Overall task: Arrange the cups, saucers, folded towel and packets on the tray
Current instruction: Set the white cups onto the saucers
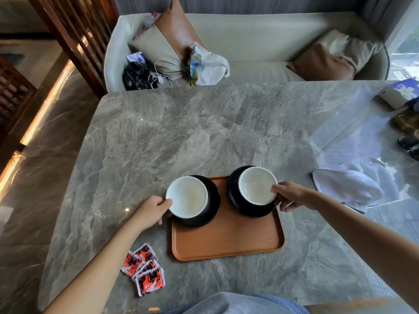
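Note:
An orange-brown tray lies on the marble table. Two black saucers rest on its far part, the left saucer and the right saucer. Each carries a cup that is white inside. My left hand grips the left cup at its near-left rim. My right hand grips the right cup at its right side. Several red packets lie on the table to the near left of the tray. A white towel, crumpled, lies to the right of the tray.
The grey marble table stretches away in front. A box and dark objects sit at its far right edge. Behind the table stands a pale sofa with cushions, bags and cables. A wooden screen stands at the left.

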